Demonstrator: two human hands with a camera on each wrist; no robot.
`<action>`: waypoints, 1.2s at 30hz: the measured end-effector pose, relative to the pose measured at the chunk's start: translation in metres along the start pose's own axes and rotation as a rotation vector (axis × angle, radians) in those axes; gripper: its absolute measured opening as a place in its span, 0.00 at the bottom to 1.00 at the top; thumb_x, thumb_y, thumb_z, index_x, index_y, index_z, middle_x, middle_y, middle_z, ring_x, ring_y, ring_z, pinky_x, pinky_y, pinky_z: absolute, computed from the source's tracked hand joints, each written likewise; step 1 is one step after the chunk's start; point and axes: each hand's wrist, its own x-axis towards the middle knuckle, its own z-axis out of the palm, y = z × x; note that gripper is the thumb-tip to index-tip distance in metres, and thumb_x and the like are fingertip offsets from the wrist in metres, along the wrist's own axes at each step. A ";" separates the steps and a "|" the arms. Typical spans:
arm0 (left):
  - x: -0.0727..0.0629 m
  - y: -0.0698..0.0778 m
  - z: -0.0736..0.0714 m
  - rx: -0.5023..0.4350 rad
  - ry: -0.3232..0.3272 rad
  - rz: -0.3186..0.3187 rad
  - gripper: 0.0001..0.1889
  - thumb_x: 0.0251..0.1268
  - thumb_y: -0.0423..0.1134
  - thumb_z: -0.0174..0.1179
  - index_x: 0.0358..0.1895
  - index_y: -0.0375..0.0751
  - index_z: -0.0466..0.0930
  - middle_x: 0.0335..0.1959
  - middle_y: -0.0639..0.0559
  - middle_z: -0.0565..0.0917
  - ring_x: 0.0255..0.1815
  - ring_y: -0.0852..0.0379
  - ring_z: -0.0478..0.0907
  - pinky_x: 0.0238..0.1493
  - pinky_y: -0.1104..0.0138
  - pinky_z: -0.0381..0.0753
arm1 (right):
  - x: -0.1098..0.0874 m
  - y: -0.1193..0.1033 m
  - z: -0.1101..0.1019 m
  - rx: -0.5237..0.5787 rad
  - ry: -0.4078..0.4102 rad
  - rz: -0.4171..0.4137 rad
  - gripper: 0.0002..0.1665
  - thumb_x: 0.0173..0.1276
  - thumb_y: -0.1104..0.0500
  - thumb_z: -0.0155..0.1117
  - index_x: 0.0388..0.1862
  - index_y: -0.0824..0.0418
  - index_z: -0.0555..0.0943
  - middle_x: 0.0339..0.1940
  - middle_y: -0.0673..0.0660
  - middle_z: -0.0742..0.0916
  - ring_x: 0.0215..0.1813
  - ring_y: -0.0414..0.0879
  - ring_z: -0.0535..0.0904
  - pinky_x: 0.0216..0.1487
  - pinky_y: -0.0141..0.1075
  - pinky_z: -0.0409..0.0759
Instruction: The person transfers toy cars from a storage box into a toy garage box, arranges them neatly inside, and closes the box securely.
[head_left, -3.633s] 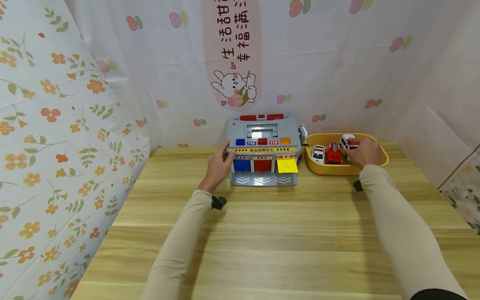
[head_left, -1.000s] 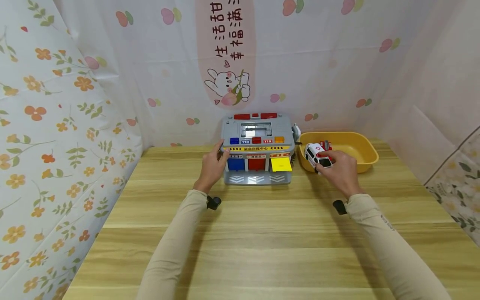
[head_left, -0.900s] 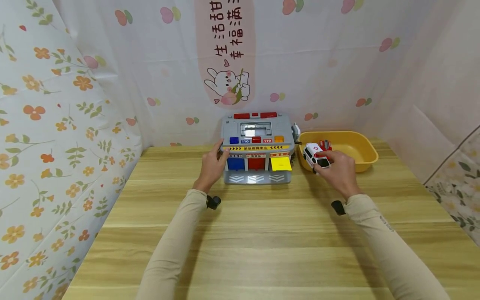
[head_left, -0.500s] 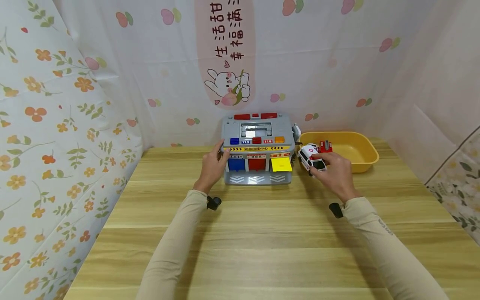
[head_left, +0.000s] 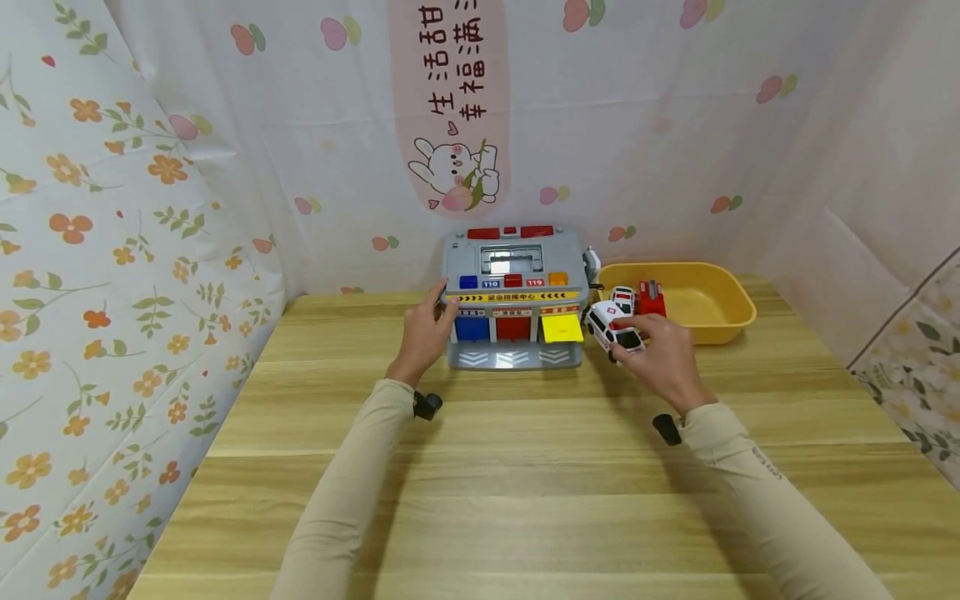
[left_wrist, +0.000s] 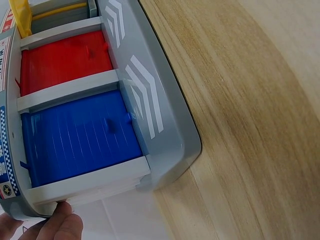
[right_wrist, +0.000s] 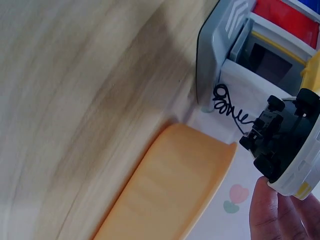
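My right hand (head_left: 663, 354) pinches a white toy ambulance (head_left: 604, 323) off the table, between the yellow tub and the toy station. Its dark underside and wheels face the camera in the right wrist view. The grey toy emergency station (head_left: 457, 258) stands against the back curtain. My left hand (head_left: 422, 335) grips its left front corner, thumb in front. Its blue door (left_wrist: 82, 137) and red door (left_wrist: 67, 62) are down. The yellow door (head_left: 562, 328) is swung up and out, with the bay (right_wrist: 267, 62) under it exposed.
A yellow tub (head_left: 712, 333) sits right of the station, holding a red toy vehicle (head_left: 650, 298) and a white toy car (head_left: 622, 294). A black coiled cord (right_wrist: 224, 102) and a grey handset (head_left: 592, 265) hang at the station's right side. Wooden table (head_left: 480, 483) spreads in front.
The right hand has lifted the ambulance out of the tub and carried it left, toward the station's right side. The left hand has stayed on the station's corner. The head view shifted slightly.
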 end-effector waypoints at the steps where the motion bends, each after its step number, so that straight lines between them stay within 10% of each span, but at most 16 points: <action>1: 0.000 0.000 0.000 -0.002 -0.001 0.000 0.29 0.79 0.51 0.47 0.76 0.43 0.65 0.20 0.53 0.62 0.25 0.55 0.61 0.27 0.66 0.61 | -0.001 0.000 0.001 0.001 0.005 -0.008 0.21 0.58 0.61 0.74 0.50 0.69 0.86 0.50 0.72 0.87 0.52 0.67 0.82 0.54 0.58 0.74; 36: 0.000 0.000 0.002 0.007 0.005 -0.017 0.29 0.79 0.52 0.47 0.76 0.45 0.64 0.23 0.52 0.64 0.28 0.54 0.65 0.31 0.65 0.65 | -0.019 -0.005 0.027 0.055 -0.052 -0.085 0.18 0.54 0.61 0.75 0.45 0.65 0.88 0.46 0.68 0.89 0.48 0.63 0.85 0.48 0.56 0.79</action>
